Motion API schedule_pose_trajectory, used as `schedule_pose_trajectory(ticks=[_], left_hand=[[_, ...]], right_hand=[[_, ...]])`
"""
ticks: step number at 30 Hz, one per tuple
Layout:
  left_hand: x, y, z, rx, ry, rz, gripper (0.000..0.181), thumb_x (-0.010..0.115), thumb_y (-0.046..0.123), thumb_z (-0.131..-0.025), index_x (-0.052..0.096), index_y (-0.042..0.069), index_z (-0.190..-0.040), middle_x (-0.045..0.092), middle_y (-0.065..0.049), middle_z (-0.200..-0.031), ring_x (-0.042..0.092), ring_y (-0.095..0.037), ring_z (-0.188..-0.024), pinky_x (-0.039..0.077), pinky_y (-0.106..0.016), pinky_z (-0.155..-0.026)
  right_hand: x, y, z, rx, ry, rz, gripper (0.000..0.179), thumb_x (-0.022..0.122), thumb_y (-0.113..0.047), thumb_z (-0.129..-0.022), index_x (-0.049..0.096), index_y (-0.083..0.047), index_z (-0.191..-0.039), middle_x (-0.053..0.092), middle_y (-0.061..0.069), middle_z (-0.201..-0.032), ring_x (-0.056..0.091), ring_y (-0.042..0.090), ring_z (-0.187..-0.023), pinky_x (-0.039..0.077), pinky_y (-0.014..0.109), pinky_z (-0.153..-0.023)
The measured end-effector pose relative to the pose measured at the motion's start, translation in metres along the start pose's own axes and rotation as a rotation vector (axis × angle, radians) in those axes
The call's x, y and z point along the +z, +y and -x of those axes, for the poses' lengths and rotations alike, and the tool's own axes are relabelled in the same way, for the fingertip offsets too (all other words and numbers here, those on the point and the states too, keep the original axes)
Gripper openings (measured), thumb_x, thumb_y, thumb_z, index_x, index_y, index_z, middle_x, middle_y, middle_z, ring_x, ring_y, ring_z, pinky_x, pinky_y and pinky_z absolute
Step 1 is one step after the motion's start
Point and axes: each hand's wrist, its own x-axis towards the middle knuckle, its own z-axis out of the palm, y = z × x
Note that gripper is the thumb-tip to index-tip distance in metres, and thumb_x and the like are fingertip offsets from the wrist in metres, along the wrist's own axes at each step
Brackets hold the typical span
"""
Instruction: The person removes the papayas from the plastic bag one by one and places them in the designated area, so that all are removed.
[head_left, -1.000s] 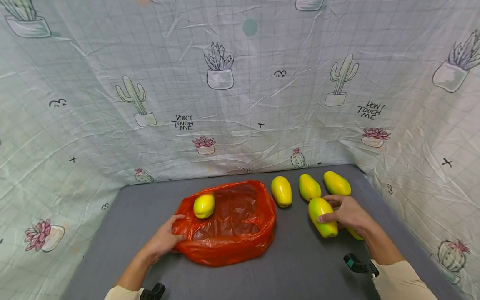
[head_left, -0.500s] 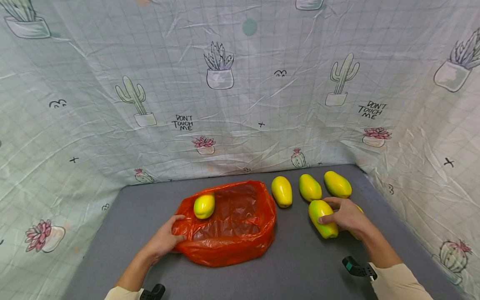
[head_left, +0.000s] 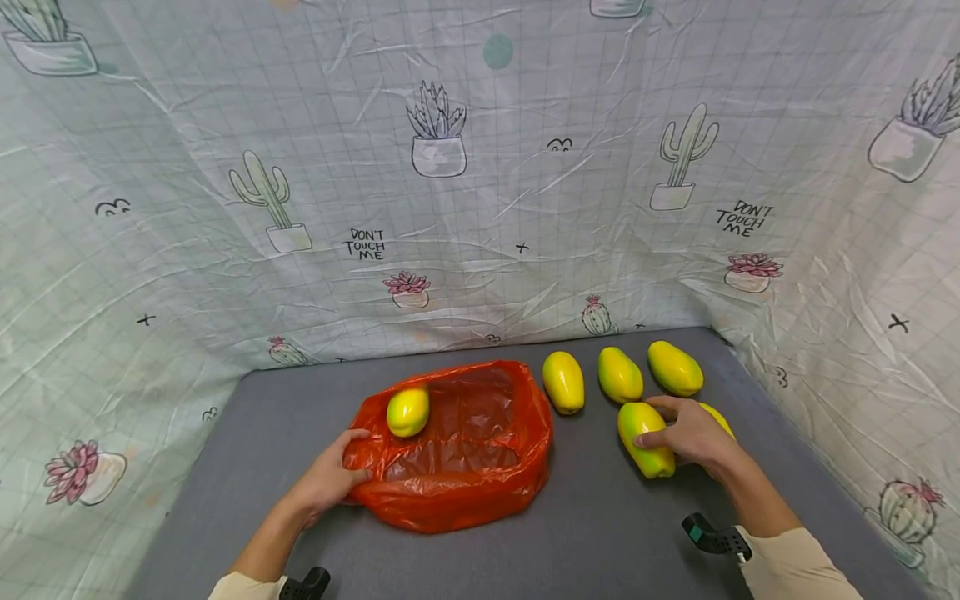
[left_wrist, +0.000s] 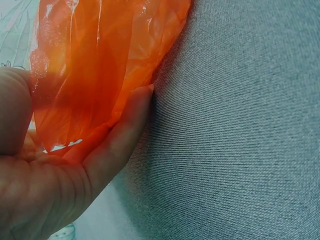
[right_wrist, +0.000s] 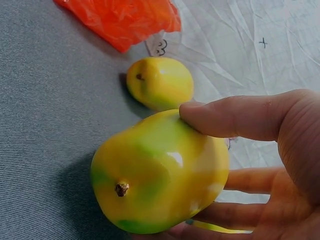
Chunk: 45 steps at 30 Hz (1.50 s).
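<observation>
An orange-red plastic bag (head_left: 450, 500) lies with its mouth spread wide on the grey table, one yellow papaya (head_left: 408, 412) inside at its left. My left hand (head_left: 330, 477) holds the bag's left side, thumb and fingers on either side of the thin plastic in the left wrist view. On the right, my right hand (head_left: 693, 431) grips a yellow-green papaya (head_left: 645, 439) between thumb and fingers. Its dark stem end faces the right wrist camera, the table close beside it. Another papaya (head_left: 717, 419) is partly hidden behind this hand.
Three more papayas lie at the back right: one papaya (head_left: 563, 382) beside the bag, a middle papaya (head_left: 620, 375) just beyond the held one, and a papaya (head_left: 675, 368) farthest right. A cactus-print sheet (head_left: 480, 200) encloses the grey table (head_left: 600, 542) at the back and sides.
My right hand and the papaya in it have shifted slightly towards me, and more of the papaya behind the hand shows. The left hand and bag have stayed put.
</observation>
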Motion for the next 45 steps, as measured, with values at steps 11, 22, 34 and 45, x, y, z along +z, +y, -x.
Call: schedule_pose_trajectory(ticks=[11, 22, 34, 45], left_hand=[[0.0, 0.001, 0.001, 0.001, 0.007, -0.01, 0.066, 0.064, -0.005, -0.092, 0.037, 0.004, -0.151, 0.041, -0.032, -0.143, 0.062, -0.03, -0.099, 0.06, -0.041, -0.067], [0.0, 0.001, 0.001, -0.014, 0.011, -0.011, 0.066, 0.065, -0.003, -0.093, 0.038, 0.006, -0.152, 0.041, -0.032, -0.142, 0.063, -0.029, -0.097, 0.061, -0.042, -0.066], [0.0, 0.001, 0.0, -0.014, 0.009, 0.0, 0.066, 0.064, -0.004, -0.093, 0.037, 0.006, -0.152, 0.042, -0.032, -0.141, 0.064, -0.027, -0.093, 0.061, -0.043, -0.066], [-0.001, 0.001, -0.002, -0.015, 0.009, -0.017, 0.067, 0.065, -0.003, -0.094, 0.036, 0.006, -0.153, 0.04, -0.032, -0.143, 0.062, -0.029, -0.098, 0.06, -0.042, -0.066]], right_hand=[[0.004, 0.002, -0.002, -0.015, 0.008, 0.043, 0.091, 0.083, -0.025, -0.088, 0.032, 0.01, -0.156, 0.044, 0.041, -0.149, 0.063, 0.036, -0.109, 0.06, 0.041, -0.078], [0.008, 0.001, -0.005, -0.031, 0.035, 0.125, 0.09, 0.083, -0.026, -0.087, 0.035, 0.011, -0.155, 0.047, 0.039, -0.147, 0.059, 0.04, -0.114, 0.056, 0.045, -0.085], [0.011, -0.004, -0.002, -0.02, 0.065, 0.151, 0.088, 0.083, -0.026, -0.086, 0.039, 0.009, -0.153, 0.048, 0.039, -0.146, 0.057, 0.047, -0.121, 0.054, 0.053, -0.092], [0.012, -0.012, 0.005, -0.023, 0.1, 0.184, 0.086, 0.085, -0.028, -0.084, 0.044, 0.006, -0.152, 0.049, 0.037, -0.148, 0.054, 0.052, -0.127, 0.052, 0.057, -0.094]])
